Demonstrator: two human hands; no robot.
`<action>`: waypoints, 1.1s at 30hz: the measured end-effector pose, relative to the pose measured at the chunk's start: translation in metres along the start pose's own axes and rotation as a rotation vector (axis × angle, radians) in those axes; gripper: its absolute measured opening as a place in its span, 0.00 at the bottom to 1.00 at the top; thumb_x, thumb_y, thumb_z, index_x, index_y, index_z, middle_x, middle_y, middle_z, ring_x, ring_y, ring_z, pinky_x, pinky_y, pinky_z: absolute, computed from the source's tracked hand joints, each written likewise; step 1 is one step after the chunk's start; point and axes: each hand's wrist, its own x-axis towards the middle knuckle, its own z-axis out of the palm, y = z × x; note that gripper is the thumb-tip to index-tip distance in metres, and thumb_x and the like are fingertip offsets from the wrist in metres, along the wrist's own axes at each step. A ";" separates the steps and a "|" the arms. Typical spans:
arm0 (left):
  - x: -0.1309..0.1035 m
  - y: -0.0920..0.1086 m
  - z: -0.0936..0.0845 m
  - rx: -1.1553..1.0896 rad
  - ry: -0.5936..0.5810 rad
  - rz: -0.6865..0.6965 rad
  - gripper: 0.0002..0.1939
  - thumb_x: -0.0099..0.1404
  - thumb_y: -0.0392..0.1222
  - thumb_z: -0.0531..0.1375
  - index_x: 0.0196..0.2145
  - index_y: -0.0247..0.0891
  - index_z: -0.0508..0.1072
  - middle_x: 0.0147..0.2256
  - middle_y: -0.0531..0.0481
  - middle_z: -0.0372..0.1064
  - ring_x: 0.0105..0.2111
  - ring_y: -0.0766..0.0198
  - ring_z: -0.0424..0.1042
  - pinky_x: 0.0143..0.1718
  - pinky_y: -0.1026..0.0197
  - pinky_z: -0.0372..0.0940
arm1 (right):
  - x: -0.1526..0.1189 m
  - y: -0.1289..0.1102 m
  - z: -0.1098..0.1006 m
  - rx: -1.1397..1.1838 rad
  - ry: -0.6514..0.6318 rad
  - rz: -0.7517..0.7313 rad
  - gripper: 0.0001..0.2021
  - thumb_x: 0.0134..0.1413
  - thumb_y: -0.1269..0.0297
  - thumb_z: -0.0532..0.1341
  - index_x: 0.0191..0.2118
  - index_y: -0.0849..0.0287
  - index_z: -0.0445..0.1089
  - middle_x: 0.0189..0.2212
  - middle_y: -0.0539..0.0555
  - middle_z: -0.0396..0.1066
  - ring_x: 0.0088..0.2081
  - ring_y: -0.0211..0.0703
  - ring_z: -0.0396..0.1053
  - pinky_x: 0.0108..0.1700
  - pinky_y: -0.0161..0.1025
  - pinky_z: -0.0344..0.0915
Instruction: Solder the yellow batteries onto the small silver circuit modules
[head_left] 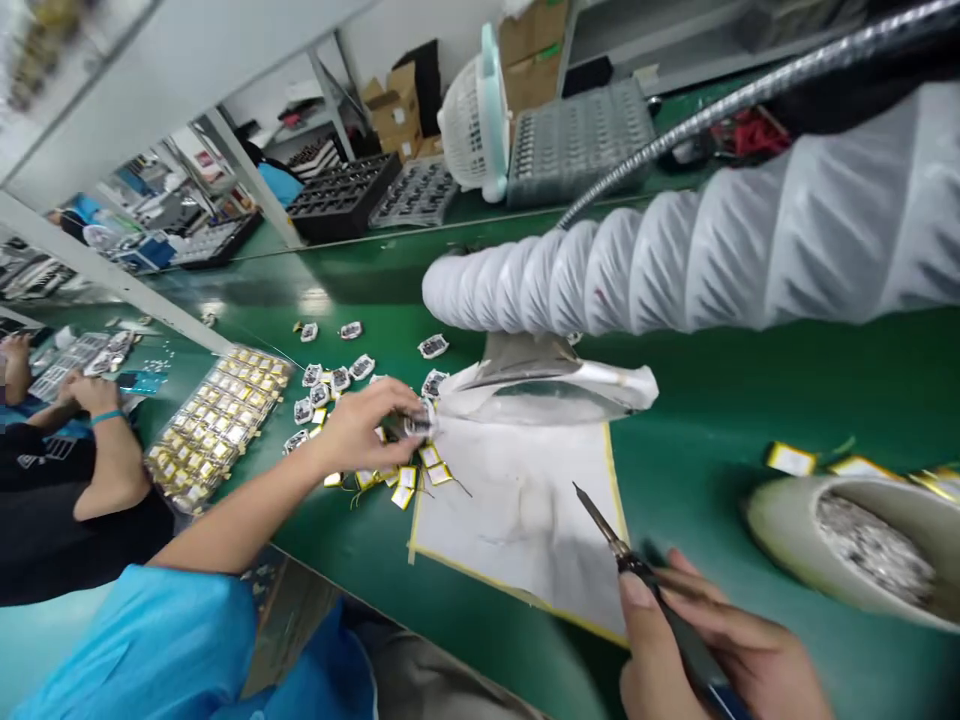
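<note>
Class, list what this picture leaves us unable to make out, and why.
Head view: part of the small white piece, hidden by the left hand.
Head view: rear end of the soldering iron in the right hand, cut off by the bottom edge.
Head view: marks on the white sheet, blurred.

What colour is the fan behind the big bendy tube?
The fan is white with pale blue-green parts, best seen in the head view.

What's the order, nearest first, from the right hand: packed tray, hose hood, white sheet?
1. White sheet, directly left of the right hand
2. Hose hood, beyond the sheet
3. Packed tray, far left, past the left hand
</note>
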 end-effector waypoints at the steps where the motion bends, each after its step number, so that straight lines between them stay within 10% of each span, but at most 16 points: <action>1: 0.004 -0.020 -0.006 0.075 0.021 -0.049 0.17 0.67 0.42 0.72 0.52 0.42 0.78 0.48 0.45 0.83 0.48 0.58 0.84 0.47 0.58 0.81 | 0.000 0.007 -0.001 0.004 0.001 0.002 0.29 0.59 0.30 0.73 0.31 0.54 0.76 0.34 0.60 0.83 0.45 0.62 0.87 0.64 0.69 0.79; 7: 0.045 -0.125 -0.032 0.428 0.110 -0.221 0.18 0.78 0.55 0.64 0.39 0.36 0.77 0.41 0.48 0.84 0.33 0.70 0.80 0.38 0.70 0.74 | 0.002 0.017 0.007 0.007 -0.052 -0.061 0.27 0.59 0.32 0.73 0.29 0.51 0.75 0.30 0.57 0.82 0.40 0.63 0.85 0.66 0.70 0.78; 14: 0.044 -0.144 -0.061 0.471 0.230 -0.184 0.31 0.82 0.62 0.61 0.24 0.45 0.63 0.17 0.60 0.64 0.16 0.69 0.60 0.27 0.62 0.67 | -0.004 -0.016 0.016 -0.008 0.127 -0.070 0.18 0.61 0.44 0.76 0.36 0.52 0.76 0.37 0.58 0.84 0.55 0.68 0.85 0.59 0.61 0.79; 19: 0.010 -0.079 -0.035 0.384 0.253 -0.181 0.27 0.82 0.64 0.58 0.32 0.41 0.70 0.22 0.59 0.69 0.20 0.69 0.62 0.25 0.63 0.62 | 0.001 -0.023 0.012 0.024 0.096 -0.222 0.12 0.63 0.54 0.77 0.38 0.54 0.77 0.34 0.52 0.83 0.43 0.54 0.87 0.58 0.56 0.82; 27: -0.001 0.097 0.063 0.200 -0.204 -0.057 0.10 0.74 0.50 0.66 0.46 0.43 0.78 0.41 0.48 0.80 0.35 0.58 0.81 0.28 0.59 0.66 | 0.012 -0.046 0.018 0.017 0.145 -0.276 0.08 0.66 0.58 0.72 0.39 0.51 0.74 0.29 0.45 0.76 0.32 0.46 0.82 0.60 0.58 0.83; 33: 0.020 0.119 0.094 0.224 -0.215 -0.118 0.22 0.75 0.64 0.68 0.47 0.41 0.79 0.40 0.45 0.80 0.33 0.55 0.81 0.29 0.57 0.66 | 0.008 -0.050 -0.027 -0.018 0.238 -0.212 0.11 0.64 0.57 0.75 0.39 0.53 0.75 0.32 0.48 0.77 0.43 0.53 0.86 0.58 0.58 0.84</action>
